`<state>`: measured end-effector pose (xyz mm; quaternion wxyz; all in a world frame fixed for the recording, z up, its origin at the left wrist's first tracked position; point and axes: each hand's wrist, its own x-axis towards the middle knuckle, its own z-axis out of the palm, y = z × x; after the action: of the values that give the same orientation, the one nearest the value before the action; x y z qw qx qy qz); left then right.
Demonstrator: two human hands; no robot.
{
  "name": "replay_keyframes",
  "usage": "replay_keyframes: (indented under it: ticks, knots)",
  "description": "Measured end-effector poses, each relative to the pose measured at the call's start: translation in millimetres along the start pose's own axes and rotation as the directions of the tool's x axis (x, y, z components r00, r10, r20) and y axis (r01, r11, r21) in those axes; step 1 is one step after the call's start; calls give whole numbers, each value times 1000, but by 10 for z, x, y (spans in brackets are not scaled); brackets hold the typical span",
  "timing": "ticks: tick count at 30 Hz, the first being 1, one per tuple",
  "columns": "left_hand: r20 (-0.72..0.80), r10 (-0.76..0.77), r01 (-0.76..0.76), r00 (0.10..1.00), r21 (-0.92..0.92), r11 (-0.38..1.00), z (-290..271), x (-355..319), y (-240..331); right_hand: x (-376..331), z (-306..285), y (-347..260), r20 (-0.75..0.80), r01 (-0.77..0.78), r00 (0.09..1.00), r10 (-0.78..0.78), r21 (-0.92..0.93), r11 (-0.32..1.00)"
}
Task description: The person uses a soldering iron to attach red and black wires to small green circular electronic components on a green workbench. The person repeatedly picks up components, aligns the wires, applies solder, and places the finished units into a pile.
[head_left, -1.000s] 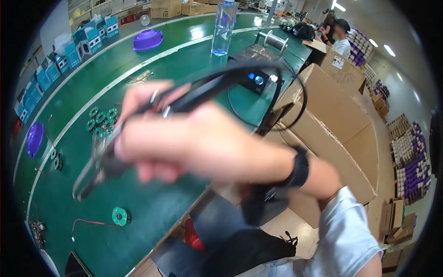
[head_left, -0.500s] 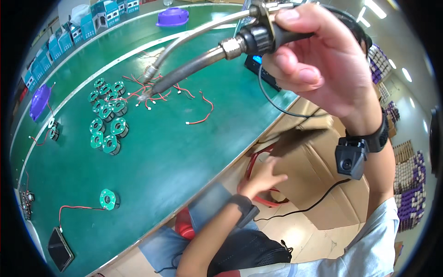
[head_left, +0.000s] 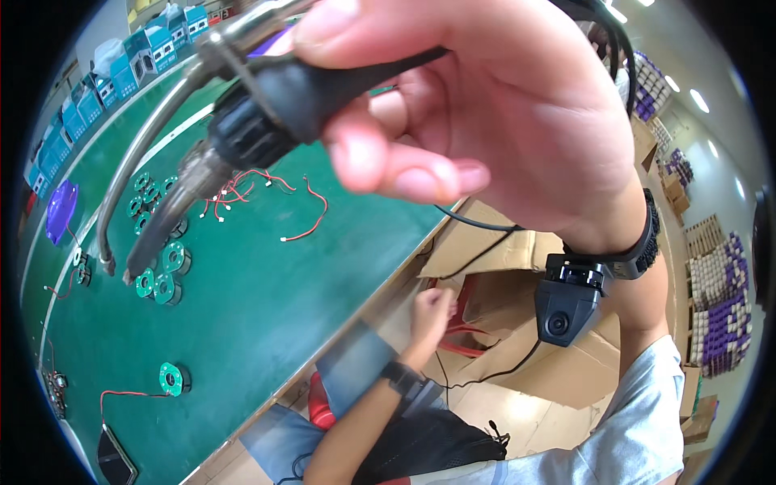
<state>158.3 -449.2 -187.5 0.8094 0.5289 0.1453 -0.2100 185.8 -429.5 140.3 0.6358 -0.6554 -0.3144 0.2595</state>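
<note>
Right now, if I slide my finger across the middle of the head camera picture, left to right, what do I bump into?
Purple bowl → cluster of green rings → loose red wire → left hand → black wrist camera → big purple-and-white stack.

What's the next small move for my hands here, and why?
I'd probably bring your left hand up over the green table toward the round green parts: your right hand holds the metal-tubed tool out over that table, while the left is down past its edge, where it steadies none of those parts.
</note>
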Motion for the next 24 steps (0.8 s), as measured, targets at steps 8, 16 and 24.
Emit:
replay_keyframes:
  ticks: [8,16,24]
  knots:
    - [-18,632,-577,775,386,720,-39,183,120,34,59,79,-42,11,999,-12,-12,1000]
    - [-3,484,-332,875,724,604,-362,561,-143,211,-68,348,14,33,999,-36,161,986]
    - [50,322,-119,945,973,197,-1033,1054,-552,132,-150,677,4,15,1000,-17,344,939]
